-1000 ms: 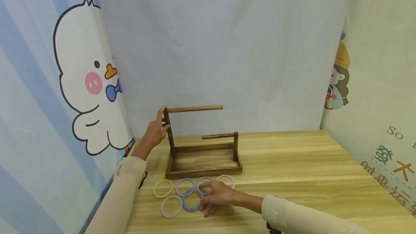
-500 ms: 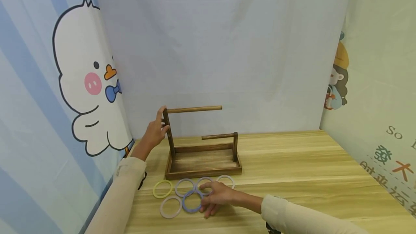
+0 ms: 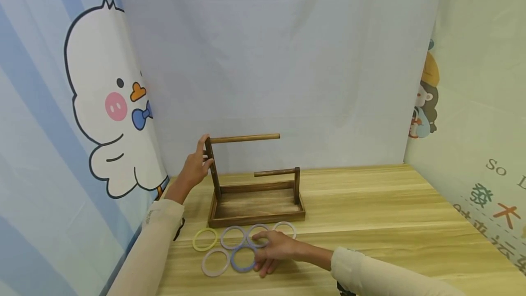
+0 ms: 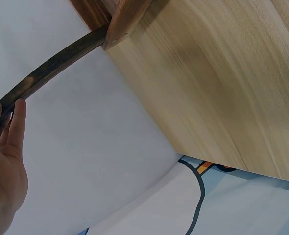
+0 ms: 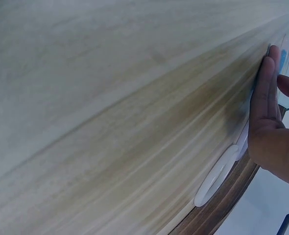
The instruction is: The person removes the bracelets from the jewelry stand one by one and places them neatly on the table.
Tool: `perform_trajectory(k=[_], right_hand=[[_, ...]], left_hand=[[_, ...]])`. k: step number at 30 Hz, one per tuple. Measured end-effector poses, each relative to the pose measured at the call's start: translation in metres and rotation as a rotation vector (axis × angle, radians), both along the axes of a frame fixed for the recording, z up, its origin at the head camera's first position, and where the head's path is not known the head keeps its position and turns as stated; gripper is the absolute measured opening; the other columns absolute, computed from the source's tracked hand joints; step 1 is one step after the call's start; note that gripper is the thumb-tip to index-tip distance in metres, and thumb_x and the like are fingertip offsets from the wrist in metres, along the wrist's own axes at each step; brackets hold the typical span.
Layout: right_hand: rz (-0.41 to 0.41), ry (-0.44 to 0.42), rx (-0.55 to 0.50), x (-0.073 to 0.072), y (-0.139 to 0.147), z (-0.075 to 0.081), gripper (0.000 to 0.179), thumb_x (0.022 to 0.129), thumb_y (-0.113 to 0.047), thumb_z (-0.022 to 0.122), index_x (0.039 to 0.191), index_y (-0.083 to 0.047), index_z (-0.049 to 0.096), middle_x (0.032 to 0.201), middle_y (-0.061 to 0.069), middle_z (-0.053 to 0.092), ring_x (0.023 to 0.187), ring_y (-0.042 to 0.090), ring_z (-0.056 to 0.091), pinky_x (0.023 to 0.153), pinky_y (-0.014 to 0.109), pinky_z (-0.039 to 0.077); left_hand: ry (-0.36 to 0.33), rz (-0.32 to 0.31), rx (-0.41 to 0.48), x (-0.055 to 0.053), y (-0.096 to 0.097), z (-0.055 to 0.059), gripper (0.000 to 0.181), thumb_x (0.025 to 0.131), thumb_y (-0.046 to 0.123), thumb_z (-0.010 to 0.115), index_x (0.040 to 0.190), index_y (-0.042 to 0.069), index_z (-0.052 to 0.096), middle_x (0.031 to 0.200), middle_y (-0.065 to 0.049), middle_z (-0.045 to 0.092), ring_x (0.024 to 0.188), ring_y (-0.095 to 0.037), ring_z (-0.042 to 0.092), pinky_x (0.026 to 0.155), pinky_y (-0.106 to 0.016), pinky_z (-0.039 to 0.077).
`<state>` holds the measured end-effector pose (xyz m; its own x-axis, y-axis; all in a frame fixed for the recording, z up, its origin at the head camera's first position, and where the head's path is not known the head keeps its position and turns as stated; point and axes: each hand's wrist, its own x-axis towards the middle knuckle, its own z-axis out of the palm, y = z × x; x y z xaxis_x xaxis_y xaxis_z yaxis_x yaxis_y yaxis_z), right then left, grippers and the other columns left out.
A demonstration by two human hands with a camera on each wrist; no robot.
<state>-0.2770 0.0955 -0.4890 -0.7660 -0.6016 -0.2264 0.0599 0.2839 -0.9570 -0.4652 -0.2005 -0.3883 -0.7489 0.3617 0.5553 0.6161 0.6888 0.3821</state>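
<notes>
My left hand (image 3: 195,168) grips the upper part of the tall upright post (image 3: 213,168) on a dark wooden rack, thumb on one side and fingers on the other. The left wrist view shows the same hold on the post (image 4: 56,63). Low over the table, my right hand (image 3: 274,248) touches the right side of a blue ring (image 3: 243,270) with its fingers. In the right wrist view those fingers (image 5: 263,93) look nearly straight along the tabletop. A lilac ring (image 3: 258,225) lies partly under this hand, and a white ring (image 3: 284,223) lies just behind it.
The rack's shallow tray (image 3: 256,219) sits behind the rings, with a long upper bar (image 3: 244,139) and a shorter lower bar (image 3: 274,172). A yellow ring (image 3: 193,240), a pale pink ring (image 3: 214,275) and a pale purple ring (image 3: 222,237) lie left. Curtains surround the table (image 3: 361,223).
The blue ring has slid a little toward me, off its overlap with the pale purple ring. My right hand moved slightly the same way. The left hand stays on the post.
</notes>
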Motion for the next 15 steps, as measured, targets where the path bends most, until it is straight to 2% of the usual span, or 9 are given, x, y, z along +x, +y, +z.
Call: perform_trajectory(k=[15], right_hand=[[-0.009,0.019,-0.023,0.0024,-0.0053,0.0009,0.067,0.094,-0.005,0.073,0.152,0.006,0.041,0.087,0.021,0.077,0.063,0.02,0.075,0.058,0.028,0.062]], left_hand=[[0.017,-0.002,-0.004,0.0014,-0.0034,-0.001,0.079,0.101,-0.003,0.064,0.161,0.011,0.015,0.115,-0.038,0.066,0.099,-0.052,0.069,0.082,-0.06,0.059]])
